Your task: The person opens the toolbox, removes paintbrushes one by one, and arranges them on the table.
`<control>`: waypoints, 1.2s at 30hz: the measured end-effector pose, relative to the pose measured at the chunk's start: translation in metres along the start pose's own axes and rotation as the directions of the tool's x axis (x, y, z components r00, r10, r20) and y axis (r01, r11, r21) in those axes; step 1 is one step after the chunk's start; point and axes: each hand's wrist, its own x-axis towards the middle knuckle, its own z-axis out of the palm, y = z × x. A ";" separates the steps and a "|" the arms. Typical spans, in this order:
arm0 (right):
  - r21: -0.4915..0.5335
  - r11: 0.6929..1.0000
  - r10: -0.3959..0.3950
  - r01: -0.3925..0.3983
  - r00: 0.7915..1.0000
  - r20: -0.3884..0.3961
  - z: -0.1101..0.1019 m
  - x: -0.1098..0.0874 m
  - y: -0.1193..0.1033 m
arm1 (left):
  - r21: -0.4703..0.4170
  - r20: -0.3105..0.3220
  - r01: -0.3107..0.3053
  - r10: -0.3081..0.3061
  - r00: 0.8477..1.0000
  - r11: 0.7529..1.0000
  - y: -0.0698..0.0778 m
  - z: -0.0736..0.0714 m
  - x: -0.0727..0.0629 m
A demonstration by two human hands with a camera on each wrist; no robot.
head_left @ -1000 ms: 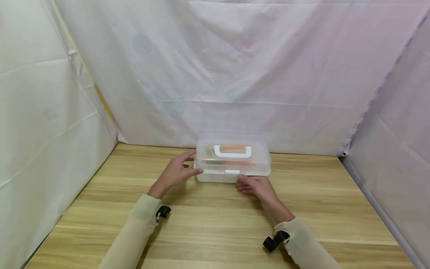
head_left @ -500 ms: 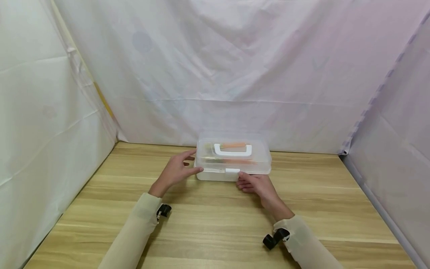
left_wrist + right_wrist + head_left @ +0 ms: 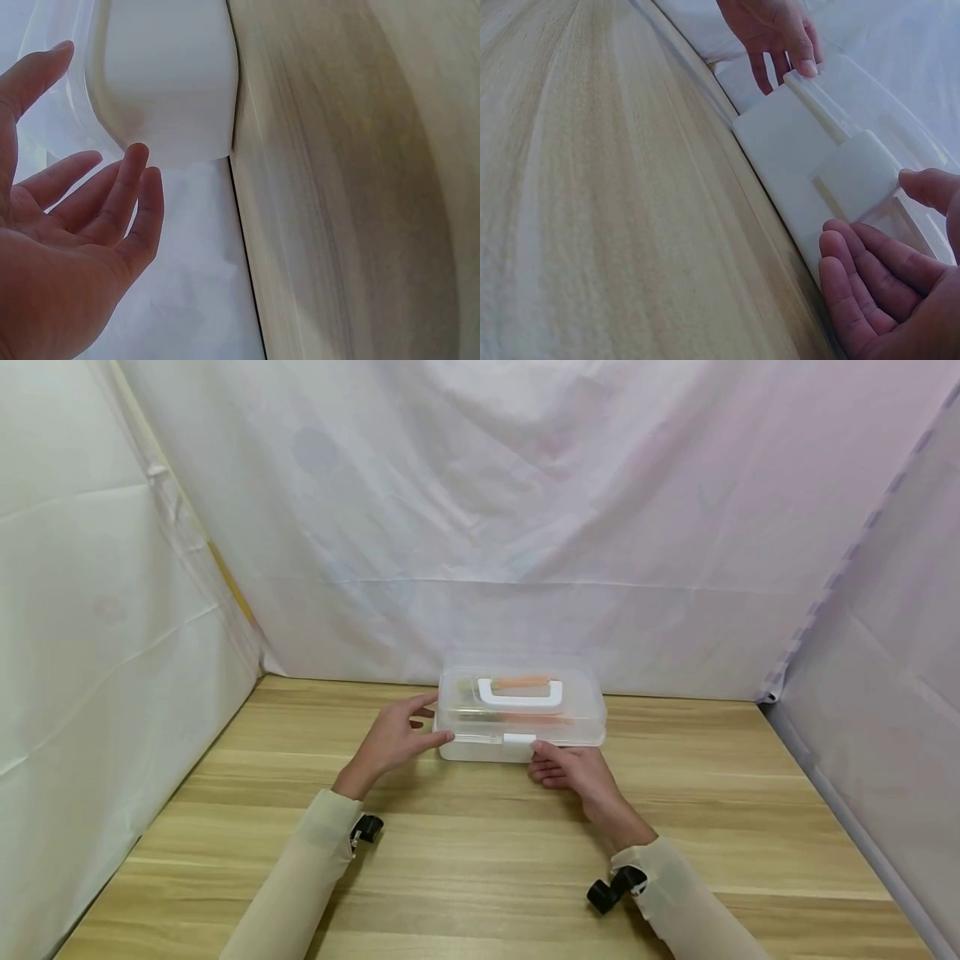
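A translucent plastic case point(image 3: 480, 750) with a white carry handle point(image 3: 521, 700) sits on the table, its lid down. Orange-handled paintbrushes point(image 3: 528, 720) show dimly through the lid. At the case's left end is my left hand point(image 3: 395, 737), thumb by the front lid corner and fingers loosely bent beside the end wall. My right hand point(image 3: 581, 777) is at the front, by the white latch point(image 3: 856, 176). In the right wrist view its thumb touches the latch's edge, while the other fingers lie loosely curved just below. The latch lies against the front wall.
The wood-grain table point(image 3: 465, 868) runs back to a pale hanging cloth point(image 3: 525, 527) just behind the case. More cloth hangs on the left point(image 3: 90, 652) and right point(image 3: 892, 635) sides.
The head view has shifted very slightly. Both hands keep their places at the case, and the lid stays down.
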 end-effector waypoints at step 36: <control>-0.082 0.993 -0.085 0.082 0.995 -0.043 -0.005 -0.002 0.001 | 0.001 0.037 0.008 -0.008 0.999 1.000 -0.001 -0.002 -0.002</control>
